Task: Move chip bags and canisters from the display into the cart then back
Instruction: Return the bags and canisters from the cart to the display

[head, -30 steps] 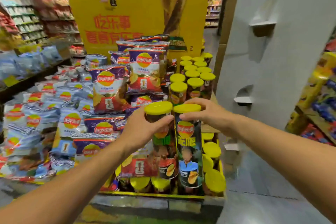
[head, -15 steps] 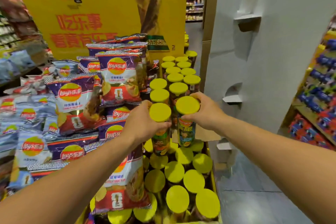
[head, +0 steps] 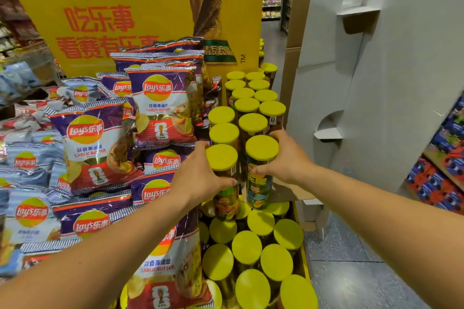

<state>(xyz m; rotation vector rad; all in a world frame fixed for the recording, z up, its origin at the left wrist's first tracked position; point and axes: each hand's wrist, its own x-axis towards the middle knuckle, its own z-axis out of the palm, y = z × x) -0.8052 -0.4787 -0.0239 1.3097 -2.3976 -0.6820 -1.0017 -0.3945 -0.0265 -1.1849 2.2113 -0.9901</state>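
My left hand (head: 200,178) grips a chip canister (head: 223,183) with a yellow lid and a green-orange label. Beside it, my right hand (head: 286,160) grips a second yellow-lidded canister (head: 259,178) with a blue label. Both canisters stand upright, held side by side above the lower tier of yellow-lidded canisters (head: 251,253) in the display. Behind them rises an upper tier of canisters (head: 248,105). Purple Lay's garlic butter chip bags (head: 160,108) are stacked to the left. No cart is in view.
A tall yellow promotional board (head: 125,7) stands behind the display. A grey cardboard wall (head: 389,83) with folded tabs is close on the right. Blue and white chip bags (head: 27,178) lie far left. Grey floor (head: 351,271) runs along the right.
I have come closer to the display. Both hands have carried their canisters forward and lower, now just above the lower tier of canisters.
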